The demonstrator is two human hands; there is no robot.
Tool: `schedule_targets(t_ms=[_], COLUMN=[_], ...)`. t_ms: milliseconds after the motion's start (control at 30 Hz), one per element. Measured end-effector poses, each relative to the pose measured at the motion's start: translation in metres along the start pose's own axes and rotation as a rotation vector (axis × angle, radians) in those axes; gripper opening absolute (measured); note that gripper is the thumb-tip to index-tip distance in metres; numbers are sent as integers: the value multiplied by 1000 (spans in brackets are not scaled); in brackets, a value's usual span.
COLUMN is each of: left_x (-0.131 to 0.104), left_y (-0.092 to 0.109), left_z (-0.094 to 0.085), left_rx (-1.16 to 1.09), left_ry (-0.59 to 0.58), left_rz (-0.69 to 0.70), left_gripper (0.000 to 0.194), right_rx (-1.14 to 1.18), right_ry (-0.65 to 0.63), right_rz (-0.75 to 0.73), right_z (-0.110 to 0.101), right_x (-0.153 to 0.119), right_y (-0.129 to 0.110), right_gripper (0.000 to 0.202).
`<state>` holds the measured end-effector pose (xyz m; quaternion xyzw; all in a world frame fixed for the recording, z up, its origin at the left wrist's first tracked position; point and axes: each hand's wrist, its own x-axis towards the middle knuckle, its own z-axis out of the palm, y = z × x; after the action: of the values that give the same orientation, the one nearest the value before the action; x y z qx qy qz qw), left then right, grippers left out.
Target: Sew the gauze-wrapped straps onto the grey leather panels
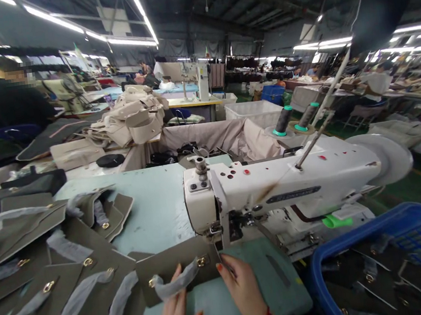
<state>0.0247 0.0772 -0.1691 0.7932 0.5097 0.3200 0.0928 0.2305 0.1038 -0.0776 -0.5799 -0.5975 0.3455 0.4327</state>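
A grey-brown panel (177, 258) with gold rings and a handle wrapped in translucent film (178, 282) lies at the head of a white sewing machine (268, 186). My left hand (176, 312) rests on the panel's lower edge, fingers apart, its fingertips partly behind the wrapped handle. At the panel's right end, my right hand (244, 286) pinches the edge between thumb and fingers. A red cord circles the right wrist. The needle area is partly hidden by the machine head.
Similar panels (70, 266) with wrapped handles cover the left side. A blue basket (357, 226) of panels stands at the right. Beige pieces (132, 116) are piled behind. A person in dark clothing (0, 101) is at the far left.
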Motion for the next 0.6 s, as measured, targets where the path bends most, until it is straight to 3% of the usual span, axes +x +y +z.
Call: schedule_targets(t_ms=[67,133,233,300,400,600], left_x=[43,86,124,132,132,135], left_y=[-6,-11,-15,-13,-6,2], left_z=[-1,-11,-31,-45,-59,-66], left_rx=[128,205,259,298,376,419], left_ry=[60,79,-93,-185,-233,-264], left_rz=[9,104,359,441,432,449], left_gripper=[81,75,62,61,57,55], right_rx=[4,3,41,90,153,177], right_ry=[-7,12,31,19,0,19], right_rz=[-15,-17,-22,-8,45,104], right_z=[4,7,11,14,17,20], right_x=[4,5,5,4,4,3], right_y=[-7,-10,-8,-6,-1,6], right_gripper=[30,30,31,30,28,34])
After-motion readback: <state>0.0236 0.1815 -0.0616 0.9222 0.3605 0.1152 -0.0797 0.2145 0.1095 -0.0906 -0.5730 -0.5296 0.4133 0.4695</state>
